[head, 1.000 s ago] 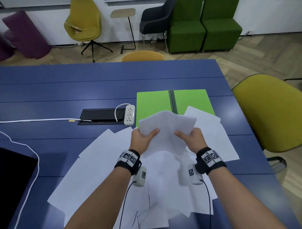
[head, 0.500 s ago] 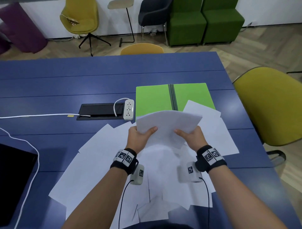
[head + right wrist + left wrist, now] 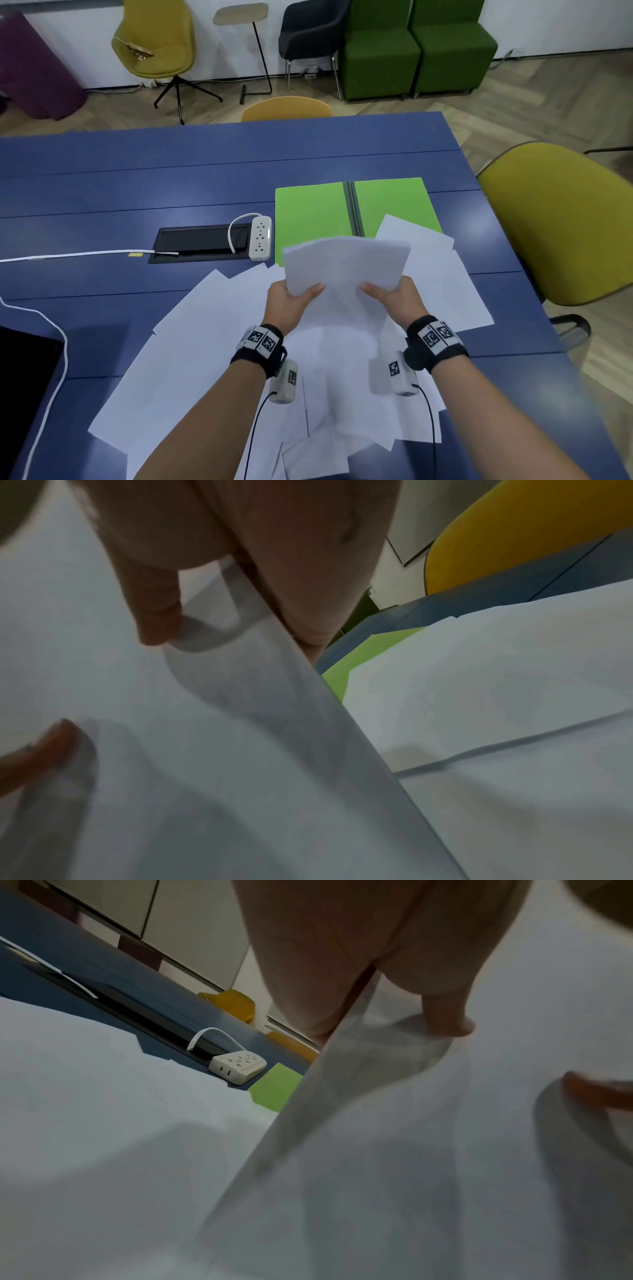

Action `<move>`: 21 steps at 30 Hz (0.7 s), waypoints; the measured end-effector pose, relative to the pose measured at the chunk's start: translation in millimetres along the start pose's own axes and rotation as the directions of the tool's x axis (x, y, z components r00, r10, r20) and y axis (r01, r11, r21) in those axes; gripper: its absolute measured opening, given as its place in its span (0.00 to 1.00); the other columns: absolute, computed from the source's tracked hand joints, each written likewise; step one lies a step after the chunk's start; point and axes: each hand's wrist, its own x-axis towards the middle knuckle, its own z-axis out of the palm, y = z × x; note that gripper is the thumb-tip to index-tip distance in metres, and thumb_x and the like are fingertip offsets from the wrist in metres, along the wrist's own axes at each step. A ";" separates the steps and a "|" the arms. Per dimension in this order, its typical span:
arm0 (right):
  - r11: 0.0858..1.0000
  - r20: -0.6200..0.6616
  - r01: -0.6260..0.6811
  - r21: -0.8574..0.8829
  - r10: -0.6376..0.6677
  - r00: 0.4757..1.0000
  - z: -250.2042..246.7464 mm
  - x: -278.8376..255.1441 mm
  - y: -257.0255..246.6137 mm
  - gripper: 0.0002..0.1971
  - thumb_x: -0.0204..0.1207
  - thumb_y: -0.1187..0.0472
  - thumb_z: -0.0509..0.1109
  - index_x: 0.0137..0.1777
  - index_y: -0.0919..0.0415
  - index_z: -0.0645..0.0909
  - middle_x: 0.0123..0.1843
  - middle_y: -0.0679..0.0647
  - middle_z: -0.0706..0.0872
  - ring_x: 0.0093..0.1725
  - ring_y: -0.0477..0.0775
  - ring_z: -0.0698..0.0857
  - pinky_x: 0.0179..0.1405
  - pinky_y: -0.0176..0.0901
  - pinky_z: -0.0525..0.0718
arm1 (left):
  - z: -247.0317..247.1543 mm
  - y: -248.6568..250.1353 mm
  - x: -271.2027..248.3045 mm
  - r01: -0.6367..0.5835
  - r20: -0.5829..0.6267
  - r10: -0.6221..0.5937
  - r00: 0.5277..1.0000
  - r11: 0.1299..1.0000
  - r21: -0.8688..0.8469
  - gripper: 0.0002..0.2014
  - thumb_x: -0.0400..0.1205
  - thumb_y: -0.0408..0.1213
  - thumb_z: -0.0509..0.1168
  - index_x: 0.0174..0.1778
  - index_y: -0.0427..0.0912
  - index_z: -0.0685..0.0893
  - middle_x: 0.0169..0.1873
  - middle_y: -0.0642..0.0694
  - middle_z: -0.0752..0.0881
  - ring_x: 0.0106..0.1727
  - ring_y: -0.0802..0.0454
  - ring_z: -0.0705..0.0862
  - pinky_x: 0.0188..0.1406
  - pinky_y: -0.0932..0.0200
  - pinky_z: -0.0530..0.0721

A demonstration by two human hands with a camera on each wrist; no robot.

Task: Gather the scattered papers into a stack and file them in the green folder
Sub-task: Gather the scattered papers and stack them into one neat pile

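Note:
Both hands hold a small bundle of white sheets [image 3: 346, 267] up above the blue table [image 3: 205, 164]. My left hand [image 3: 291, 301] pinches its left edge, thumb on top. My right hand [image 3: 394, 298] pinches its right edge the same way. In the left wrist view the thumb presses the held sheets [image 3: 394, 1123]; the right wrist view shows the thumb on the held sheets [image 3: 205, 750] too. The green folder [image 3: 315, 212] lies open and flat just beyond the hands. Loose papers [image 3: 191, 342] are spread over the table below and around the arms, some overlapping the folder's near right corner.
A white power strip [image 3: 260, 238] and a black cable hatch [image 3: 202, 241] lie left of the folder. A white cable [image 3: 68, 255] runs off to the left. A dark screen [image 3: 24, 383] sits at the near left edge. A yellow chair [image 3: 565, 222] stands at the right.
The held sheets have been drawn into a squarer, more aligned bundle and raised a little. Both hands keep their grip.

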 end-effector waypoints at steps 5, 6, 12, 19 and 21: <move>0.993 -0.039 0.020 -0.118 -0.025 0.999 -10.3 15.6 8.0 0.15 0.70 0.61 0.82 0.56 0.56 0.85 0.50 0.47 0.92 0.49 0.48 0.91 0.50 0.44 0.87 | 9.6 -13.2 24.7 0.051 0.029 -0.054 0.998 0.995 0.084 0.12 0.76 0.44 0.81 0.51 0.44 0.92 0.46 0.49 0.95 0.48 0.51 0.94 0.51 0.51 0.91; 0.988 -0.035 0.004 -0.152 -0.010 0.999 -12.3 19.3 11.2 0.16 0.71 0.62 0.81 0.57 0.58 0.84 0.47 0.47 0.91 0.46 0.48 0.91 0.47 0.43 0.87 | 12.0 -18.0 27.7 0.073 0.027 -0.076 0.997 0.992 0.105 0.11 0.76 0.44 0.81 0.51 0.45 0.92 0.47 0.48 0.95 0.49 0.50 0.93 0.53 0.48 0.91; 0.934 -0.166 -0.254 -0.250 0.217 0.962 -44.5 42.2 40.0 0.17 0.74 0.62 0.77 0.61 0.60 0.79 0.45 0.59 0.89 0.42 0.58 0.89 0.41 0.51 0.90 | 18.0 -53.9 34.2 0.236 -0.051 -0.230 0.972 0.941 0.242 0.15 0.77 0.44 0.79 0.56 0.42 0.92 0.50 0.44 0.93 0.54 0.42 0.91 0.58 0.46 0.89; 0.711 -0.484 -0.556 -0.430 0.338 0.807 -97.5 50.5 70.5 0.26 0.76 0.54 0.74 0.72 0.61 0.75 0.71 0.62 0.79 0.69 0.65 0.79 0.65 0.49 0.77 | 28.5 -60.9 44.6 0.280 -0.079 -0.269 0.960 0.900 0.335 0.17 0.80 0.45 0.76 0.61 0.39 0.91 0.55 0.41 0.92 0.52 0.44 0.86 0.51 0.59 0.79; 0.586 -0.617 -0.705 -0.400 0.396 0.680 -104.3 53.0 74.8 0.34 0.74 0.50 0.73 0.76 0.64 0.68 0.75 0.66 0.71 0.74 0.69 0.72 0.71 0.57 0.72 | 35.3 -57.8 50.1 0.275 -0.073 -0.267 0.961 0.894 0.355 0.18 0.80 0.45 0.76 0.61 0.38 0.90 0.56 0.40 0.92 0.56 0.41 0.88 0.51 0.58 0.79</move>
